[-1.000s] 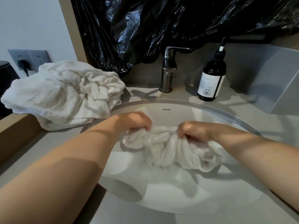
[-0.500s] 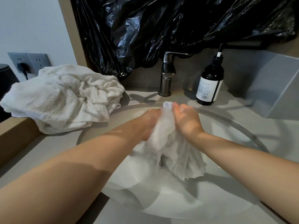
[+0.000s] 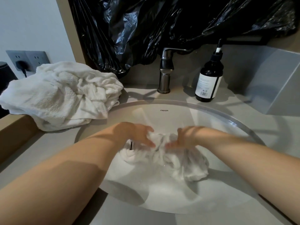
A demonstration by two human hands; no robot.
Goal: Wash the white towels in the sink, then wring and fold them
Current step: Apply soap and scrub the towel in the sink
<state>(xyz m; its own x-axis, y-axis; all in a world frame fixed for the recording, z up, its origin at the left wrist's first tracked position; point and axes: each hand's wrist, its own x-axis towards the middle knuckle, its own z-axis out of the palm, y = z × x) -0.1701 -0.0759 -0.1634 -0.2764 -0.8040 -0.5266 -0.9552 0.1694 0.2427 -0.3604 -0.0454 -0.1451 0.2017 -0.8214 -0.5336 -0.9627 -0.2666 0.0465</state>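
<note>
Black plastic (image 3: 146, 30) drapes the wall above a grey counter (image 3: 53, 143). The white sink (image 3: 211, 109) (maker's name printed on its back wall) holds one wet towel (image 3: 186, 166), bunched near the middle. A heap of towels (image 3: 61, 95) sits on the counter to the left, overlapping the sink's rim. The left hand (image 3: 138, 133) presses the wet towel with fingers straight and spread. The right hand (image 3: 185, 138), blurred, seems to press likewise. A bottle (image 3: 208, 78) stands beside the faucet (image 3: 164, 73).

single head-worn wide-angle view, facing forward and down, close above the sink (image 3: 175, 117), faucet (image 3: 164, 72) beyond.
</note>
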